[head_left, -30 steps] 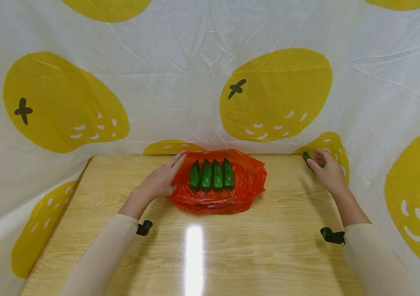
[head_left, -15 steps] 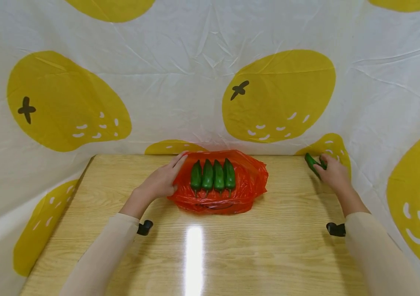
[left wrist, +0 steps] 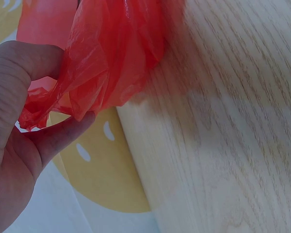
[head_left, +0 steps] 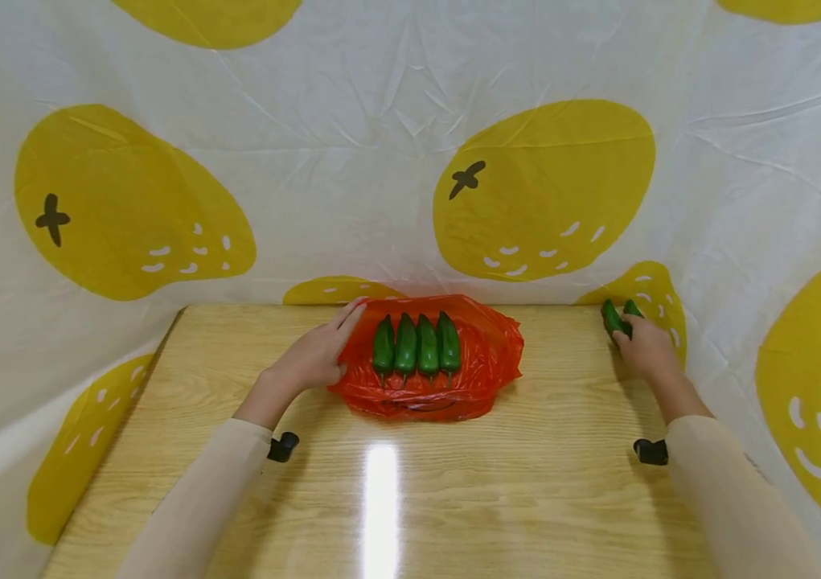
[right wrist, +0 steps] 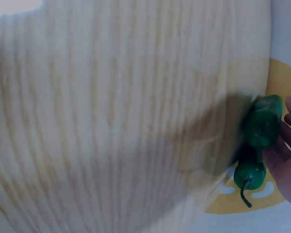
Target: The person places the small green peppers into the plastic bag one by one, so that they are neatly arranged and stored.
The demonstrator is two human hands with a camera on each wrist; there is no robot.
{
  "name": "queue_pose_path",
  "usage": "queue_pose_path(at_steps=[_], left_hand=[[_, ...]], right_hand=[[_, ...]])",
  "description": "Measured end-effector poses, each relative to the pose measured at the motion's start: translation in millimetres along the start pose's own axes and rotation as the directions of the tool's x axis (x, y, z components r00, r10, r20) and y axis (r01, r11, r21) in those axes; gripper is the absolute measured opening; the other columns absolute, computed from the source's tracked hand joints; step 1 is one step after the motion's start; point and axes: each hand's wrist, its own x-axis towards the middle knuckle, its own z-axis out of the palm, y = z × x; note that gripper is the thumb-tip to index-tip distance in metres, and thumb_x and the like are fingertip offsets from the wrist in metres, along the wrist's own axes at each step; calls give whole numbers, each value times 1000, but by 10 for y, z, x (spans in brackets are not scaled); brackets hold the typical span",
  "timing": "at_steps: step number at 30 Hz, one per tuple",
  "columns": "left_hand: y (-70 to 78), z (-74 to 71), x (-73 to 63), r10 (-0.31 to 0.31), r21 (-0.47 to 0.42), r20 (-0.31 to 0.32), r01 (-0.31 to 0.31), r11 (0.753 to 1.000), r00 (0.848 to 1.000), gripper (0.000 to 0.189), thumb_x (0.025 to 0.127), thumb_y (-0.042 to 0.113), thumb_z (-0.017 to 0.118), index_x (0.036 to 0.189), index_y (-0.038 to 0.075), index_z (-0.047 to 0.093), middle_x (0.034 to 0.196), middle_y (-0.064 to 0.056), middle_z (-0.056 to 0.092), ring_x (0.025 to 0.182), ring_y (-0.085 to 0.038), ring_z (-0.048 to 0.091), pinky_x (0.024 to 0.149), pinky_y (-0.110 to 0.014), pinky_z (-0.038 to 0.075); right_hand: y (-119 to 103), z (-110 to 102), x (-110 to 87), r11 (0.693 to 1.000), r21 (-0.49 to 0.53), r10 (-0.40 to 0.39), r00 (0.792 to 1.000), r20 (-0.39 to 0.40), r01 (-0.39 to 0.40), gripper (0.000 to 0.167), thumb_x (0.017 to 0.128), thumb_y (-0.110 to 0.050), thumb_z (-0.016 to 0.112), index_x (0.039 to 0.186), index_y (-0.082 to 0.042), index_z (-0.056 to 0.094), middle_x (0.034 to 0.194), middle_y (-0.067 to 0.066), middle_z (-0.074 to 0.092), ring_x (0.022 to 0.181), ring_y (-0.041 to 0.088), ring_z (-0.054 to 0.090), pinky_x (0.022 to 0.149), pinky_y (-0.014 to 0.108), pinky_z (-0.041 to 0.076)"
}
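A red plastic bag (head_left: 490,350) lies spread at the table's far edge, with several green peppers (head_left: 406,344) in a row on it, stems toward me. My left hand (head_left: 311,354) holds the bag's left edge; in the left wrist view the crumpled red plastic (left wrist: 114,58) runs between thumb and fingers. At the far right corner my right hand (head_left: 647,351) grips a green pepper (head_left: 611,318), and a second green pepper (head_left: 632,308) shows beside its fingers. The right wrist view shows one pepper (right wrist: 263,124) against the fingers and another, stem down (right wrist: 250,174), just below it.
The wooden table (head_left: 526,482) has a bright light reflection (head_left: 379,507) in front of the bag. A white cloth (head_left: 352,201) printed with yellow fruit hangs behind the table and along both sides. Black wrist camera mounts (head_left: 650,452) stick out from the sleeves.
My right hand has shifted slightly right and toward me, and the peppers at it have turned, with two now showing side by side. The left hand and the bag stay nearly still.
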Motion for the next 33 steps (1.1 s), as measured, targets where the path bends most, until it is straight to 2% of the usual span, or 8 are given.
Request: queue_pose_path(at_steps=[4,7,10,15,19,22,27,33], left_hand=[[0,1,2,-4,2,3,4,1000,1000,116,79,-3,73,168,18,1,176,-2,2,53,-15,44,50,-26,42],[4,-2,-1,-3,-3,1,3,1000,1000,116,79,-3,73,168,19,1,176,-3,2,53,-15,44,50,-26,42],[6,-4,-2,-6,1,4,6,1000,1000,117,80,-3,73,168,20,0,176,-3,2,53,-16,44,50,-26,42],[9,-2,-4,-9,13,7,9,1000,1000,118,80,-2,73,168,20,-1,176,-4,2,53,-15,44,50,-26,42],[18,-9,-2,-2,14,-2,2,1000,1000,117,80,-2,74,168,19,0,176,-5,5,53,-15,44,50,-26,43],[27,-21,2,5,14,-3,-4,1000,1000,116,79,-2,74,168,18,1,175,-7,6,53,-15,44,50,-26,42],[32,-26,0,4,21,6,-4,1000,1000,115,80,-2,73,168,17,1,176,-7,5,54,-15,44,50,-26,42],[31,-29,-13,-10,25,15,9,1000,1000,116,81,-1,74,168,18,0,176,-4,2,55,-16,46,52,-26,43]], right_hand=[[6,57,-9,1000,-5,-26,999,-41,26,44,106,-11,46,142,15,49,136,46,48,121,65,47,95,72,43],[-3,77,-29,1000,0,-31,997,-69,31,39,105,-6,46,138,12,55,133,45,52,115,63,52,87,69,46],[-21,82,-47,999,30,-19,997,-75,22,39,104,-6,48,140,9,55,134,41,54,111,59,55,84,65,48],[-45,76,-71,995,95,24,1000,-19,-22,50,107,-15,52,150,8,44,146,36,49,122,55,53,94,65,48],[-38,64,-80,991,105,74,996,43,-78,65,106,-29,56,155,9,35,149,38,45,132,58,41,108,72,33],[-19,75,-80,989,89,107,990,91,-115,76,105,-38,57,156,10,30,148,42,42,134,63,34,110,76,25],[-7,127,-92,986,97,125,987,102,-135,80,103,-42,59,154,13,31,146,46,37,129,65,37,105,73,35],[-20,172,-131,977,162,126,989,83,-138,79,103,-41,58,154,14,31,148,46,36,130,64,38,105,72,36]])
